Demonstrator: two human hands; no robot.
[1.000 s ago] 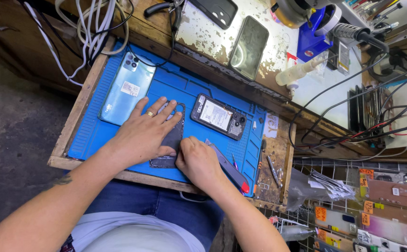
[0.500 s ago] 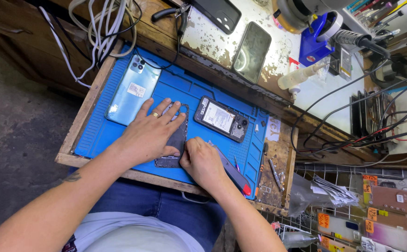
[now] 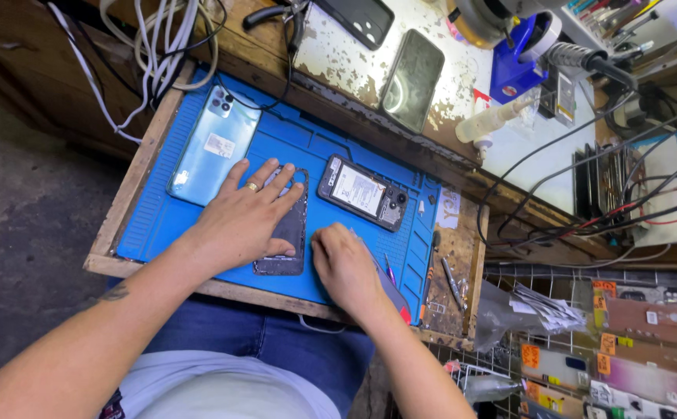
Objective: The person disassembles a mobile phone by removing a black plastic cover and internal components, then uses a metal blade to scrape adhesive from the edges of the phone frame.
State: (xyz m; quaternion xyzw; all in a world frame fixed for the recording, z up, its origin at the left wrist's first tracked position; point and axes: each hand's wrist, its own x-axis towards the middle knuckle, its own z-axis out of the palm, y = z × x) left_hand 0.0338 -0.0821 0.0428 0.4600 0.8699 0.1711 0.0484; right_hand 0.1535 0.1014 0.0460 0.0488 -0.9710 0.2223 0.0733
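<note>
My left hand (image 3: 241,221) lies flat, fingers spread, pressing on a dark cracked phone screen panel (image 3: 288,233) on the blue work mat (image 3: 292,140). My right hand (image 3: 346,264) rests just right of the panel, fingers curled at its lower right edge; whether it grips a tool is hidden. An opened phone body (image 3: 363,192) with its insides showing lies beyond my right hand. A light blue phone (image 3: 213,146) lies face down to the left of my left hand.
White and grey cables (image 3: 141,46) hang at the back left. Two dark phones (image 3: 412,68) lie on the worn bench behind the mat. A white bottle (image 3: 493,120), tweezers (image 3: 451,283), blue stand (image 3: 517,66) and packaged parts (image 3: 633,341) crowd the right side.
The camera view has shifted slightly. Both hands stay on the screen panel in nearly the same place.
</note>
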